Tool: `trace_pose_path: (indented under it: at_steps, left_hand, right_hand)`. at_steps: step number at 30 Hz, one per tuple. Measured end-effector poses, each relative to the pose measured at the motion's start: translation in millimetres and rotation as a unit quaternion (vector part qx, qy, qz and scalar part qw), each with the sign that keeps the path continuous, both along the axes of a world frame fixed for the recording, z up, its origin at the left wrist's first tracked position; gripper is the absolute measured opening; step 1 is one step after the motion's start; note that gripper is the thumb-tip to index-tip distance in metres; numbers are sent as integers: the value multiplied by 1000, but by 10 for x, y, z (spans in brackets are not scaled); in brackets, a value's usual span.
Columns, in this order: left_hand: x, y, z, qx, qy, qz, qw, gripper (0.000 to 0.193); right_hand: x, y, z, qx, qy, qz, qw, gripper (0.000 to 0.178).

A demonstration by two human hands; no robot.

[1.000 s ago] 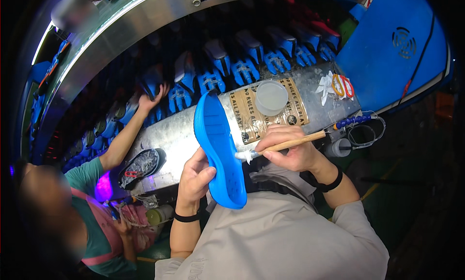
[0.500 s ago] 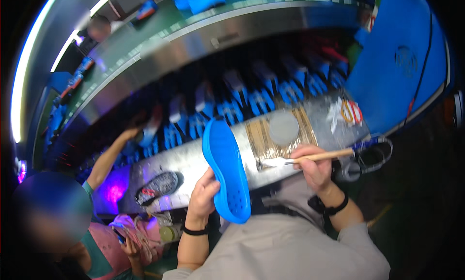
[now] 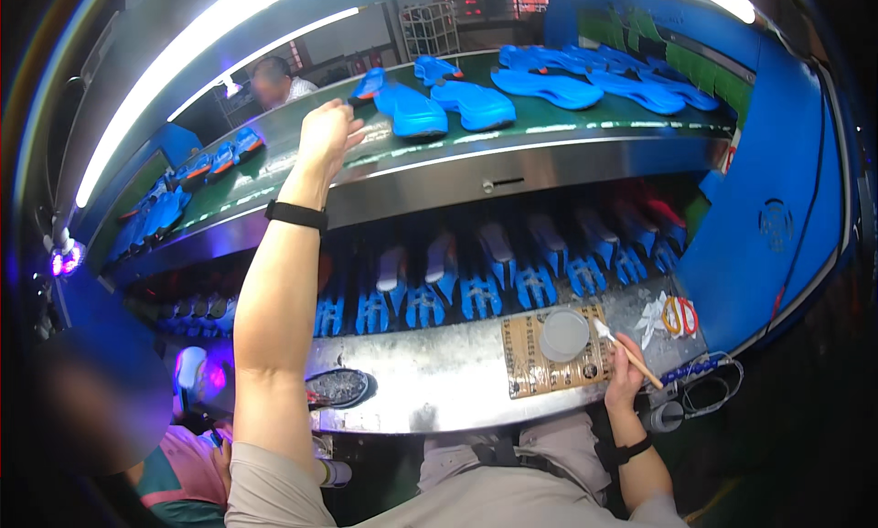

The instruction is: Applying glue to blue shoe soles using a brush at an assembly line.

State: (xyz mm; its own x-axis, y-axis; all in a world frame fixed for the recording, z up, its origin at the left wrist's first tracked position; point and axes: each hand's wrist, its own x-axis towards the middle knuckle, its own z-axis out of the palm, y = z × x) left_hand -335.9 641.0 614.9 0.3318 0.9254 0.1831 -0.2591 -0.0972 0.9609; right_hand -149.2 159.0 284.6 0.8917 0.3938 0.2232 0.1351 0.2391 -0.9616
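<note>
My left arm stretches up and forward over the upper green conveyor belt [image 3: 512,126]. At its end my left hand [image 3: 327,135] has loosely bent fingers, slightly apart, with nothing visible in them. Just right of that hand lies a blue shoe sole [image 3: 412,110], and another blue sole [image 3: 473,105] sits beside it. My right hand [image 3: 624,371] grips a brush [image 3: 645,365] by its light wooden handle. The brush's white bristles point toward a round grey container [image 3: 564,336], which stands on a taped piece of cardboard [image 3: 530,374] on the metal worktable [image 3: 448,363].
Blue shoe uppers [image 3: 480,295] line a lower rack behind the worktable. A dark oval dish [image 3: 340,387] is on the table's left. Tape rolls [image 3: 679,317] lie at the right, near a blue machine panel [image 3: 777,217]. A co-worker [image 3: 174,473] is close at left.
The blue sole has left my left hand, which has moved up and forward to the conveyor. My right hand still holds the brush, now turned with its bristles up. The view has tilted upward.
</note>
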Motion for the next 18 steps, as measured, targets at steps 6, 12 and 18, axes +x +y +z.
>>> trace_pose_path:
  at_steps: [6, 12, 18]
  left_hand:
    - [-604, 819, -18, 225, 414, 130, 872, 33]
    - [-1248, 1397, 221, 234, 804, 126, 532, 37]
    - [-1893, 2073, -157, 269, 793, 260, 482, 36]
  right_hand:
    - [189, -175, -482, -101, -13, -43, 994, 27]
    - [125, -84, -447, -137, -142, -41, 980, 25]
    - [58, -11, -313, -191, -157, -55, 967, 27]
